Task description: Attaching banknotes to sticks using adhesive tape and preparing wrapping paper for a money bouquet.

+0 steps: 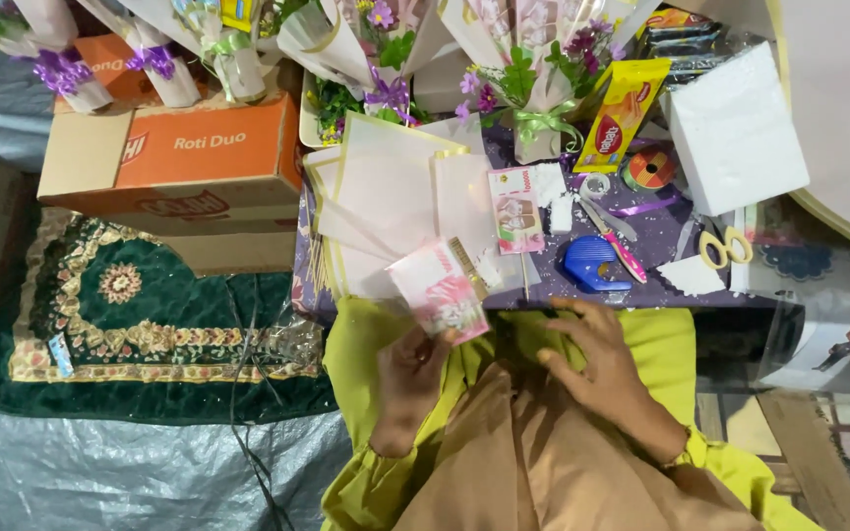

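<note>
2 bare hands low in frame: left hand [411, 379] pinching glossy pink rectangular packet [442, 291] at centre; right hand [597, 356] loosely curled, holding nothing, on lime-green cloth [671, 344] below blue plastic tape dispenser [590, 264].

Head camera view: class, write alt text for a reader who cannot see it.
A seated person's left hand holds up a pink paper slip while the right hand rests on their lap. Ahead, a low purple table holds cream wrapping sheets, a blue tape dispenser, scissors and wrapped flower bouquets.

Table [641, 280] crowded w/ paper sheets [386, 197], stapler [590, 264], scissors [725, 246]; lap free.
</note>
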